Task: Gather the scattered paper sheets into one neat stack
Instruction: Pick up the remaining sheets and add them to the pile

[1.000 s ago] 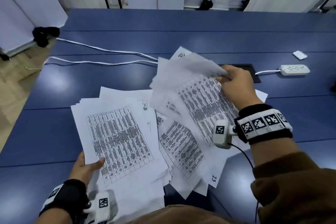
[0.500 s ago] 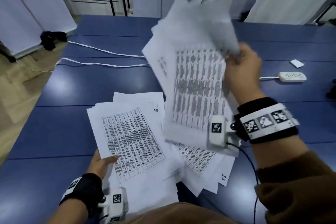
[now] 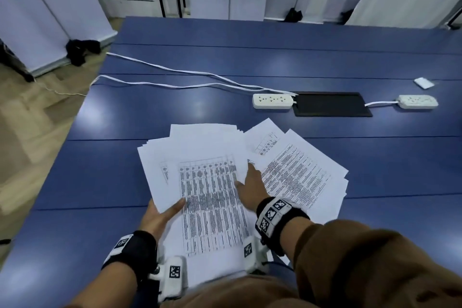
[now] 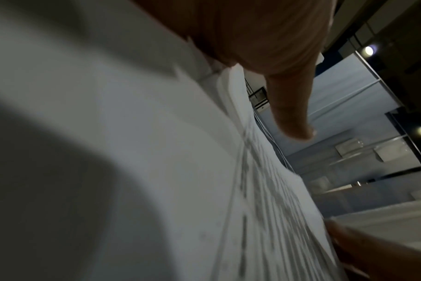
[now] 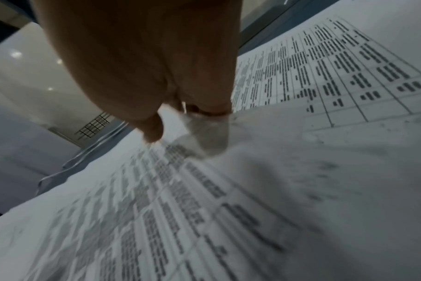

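Both hands hold the paper stack [image 3: 210,197]: left hand [image 3: 160,217] grips its near-left edge, right hand [image 3: 250,190] lies flat on top.

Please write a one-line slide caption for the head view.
Both hands gather printed sheets on a blue table; more sheets lie fanned right.

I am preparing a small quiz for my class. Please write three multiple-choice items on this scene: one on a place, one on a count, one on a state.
1. Where is the black panel?
A. between the two power strips
B. under the papers
C. on the floor

2. How many power strips lie on the table?
A. one
B. two
C. four

3. How does the left hand meet the papers?
A. apart from them
B. holds their edge
C. flat fist on top

Key: 1 A, strips flank it; 2 B, both are visible; 3 B, thumb lies over the edge.
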